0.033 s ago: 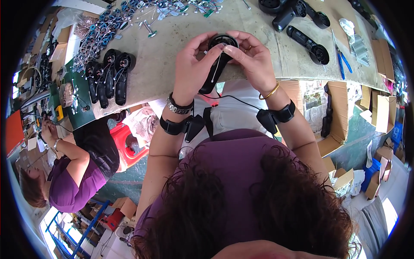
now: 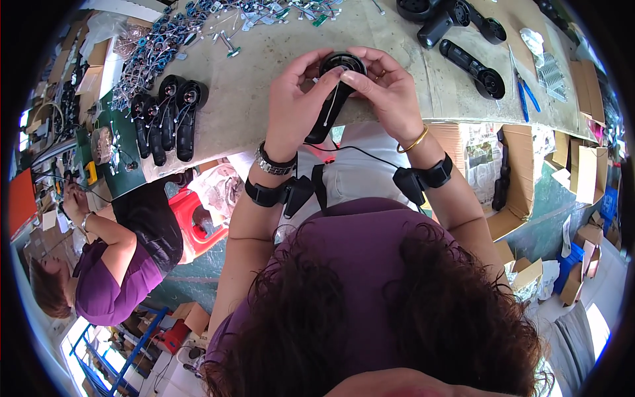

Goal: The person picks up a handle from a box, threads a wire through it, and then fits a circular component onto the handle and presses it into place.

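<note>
Over the near edge of the worktable [image 2: 245, 86], both hands hold a black handheld fan shell [image 2: 329, 119], its round head away from me and its handle toward me. My left hand [image 2: 297, 99] grips the left side of the head, thumb pressed inside the rim. From the other side my right hand [image 2: 395, 96] closes on it, with the thumb tip meeting the left one. A thin white wire [image 2: 329, 109] runs down the open handle. Whatever lies under the thumbs is hidden. Several similar shells [image 2: 187, 126] with metal-centred heads and wires lie to the left.
Wired blue-ringed parts [image 2: 155, 56] are heaped at the far left, near small green circuit boards [image 2: 231, 50]. More black shells [image 2: 469, 66], blue-handled pliers [image 2: 527, 99] and a grey tray [image 2: 551, 76] lie right. Below are a cardboard box [image 2: 519, 185] and red stool [image 2: 188, 228]. A co-worker [image 2: 116, 278] sits left.
</note>
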The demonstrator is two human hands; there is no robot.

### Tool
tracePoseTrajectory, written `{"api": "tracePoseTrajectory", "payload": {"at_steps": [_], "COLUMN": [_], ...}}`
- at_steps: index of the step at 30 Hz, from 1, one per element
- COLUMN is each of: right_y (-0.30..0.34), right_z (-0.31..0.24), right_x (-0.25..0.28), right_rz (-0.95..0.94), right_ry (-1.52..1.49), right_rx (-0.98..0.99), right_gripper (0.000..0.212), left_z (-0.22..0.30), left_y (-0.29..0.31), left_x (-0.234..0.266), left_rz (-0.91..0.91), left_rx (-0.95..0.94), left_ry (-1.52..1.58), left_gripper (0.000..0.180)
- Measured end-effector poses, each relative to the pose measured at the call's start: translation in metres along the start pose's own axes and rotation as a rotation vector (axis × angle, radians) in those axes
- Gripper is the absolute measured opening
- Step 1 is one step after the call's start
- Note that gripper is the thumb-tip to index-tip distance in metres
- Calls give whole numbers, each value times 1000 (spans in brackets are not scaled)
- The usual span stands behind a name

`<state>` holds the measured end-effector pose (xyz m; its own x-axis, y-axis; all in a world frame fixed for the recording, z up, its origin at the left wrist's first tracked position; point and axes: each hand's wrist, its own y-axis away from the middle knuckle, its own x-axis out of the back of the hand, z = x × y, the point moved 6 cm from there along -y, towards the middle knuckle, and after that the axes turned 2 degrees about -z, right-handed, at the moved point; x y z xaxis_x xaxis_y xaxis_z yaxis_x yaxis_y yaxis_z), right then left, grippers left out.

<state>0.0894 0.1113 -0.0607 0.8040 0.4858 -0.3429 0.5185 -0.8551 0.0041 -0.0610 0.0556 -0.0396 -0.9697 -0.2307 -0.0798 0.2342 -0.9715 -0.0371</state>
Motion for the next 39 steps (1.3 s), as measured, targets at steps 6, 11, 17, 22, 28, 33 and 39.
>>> {"api": "tracePoseTrajectory", "payload": {"at_steps": [6,11,17,22,28,33,39], "right_y": [-2,-2,-2,-1,1,3,12], "right_z": [0,0,0,2,1,1,-12], "right_x": [0,0,2,1,1,5,-3], "right_rz": [-53,-44,-54,-65,-77,-92,-100], "right_ry": [16,8,19,5,53,-30,-57], "right_rx": [-32,15,3,7,98,37,12], "right_gripper": [44,45,47,46,44,46,47], "left_z": [3,11,12,12,11,15,5], "left_y": [5,9,9,9,10,8,18], "left_x": [-1,-2,-1,1,-1,-3,-10], "left_rz": [0,-17,-16,-14,-25,-66,-195], "left_rx": [140,-109,-128,-122,-125,-175,-49], "left_ry": [150,-216,-243,-236,-242,-296,-100], "left_gripper": [43,47,50,49,52,57,66]}}
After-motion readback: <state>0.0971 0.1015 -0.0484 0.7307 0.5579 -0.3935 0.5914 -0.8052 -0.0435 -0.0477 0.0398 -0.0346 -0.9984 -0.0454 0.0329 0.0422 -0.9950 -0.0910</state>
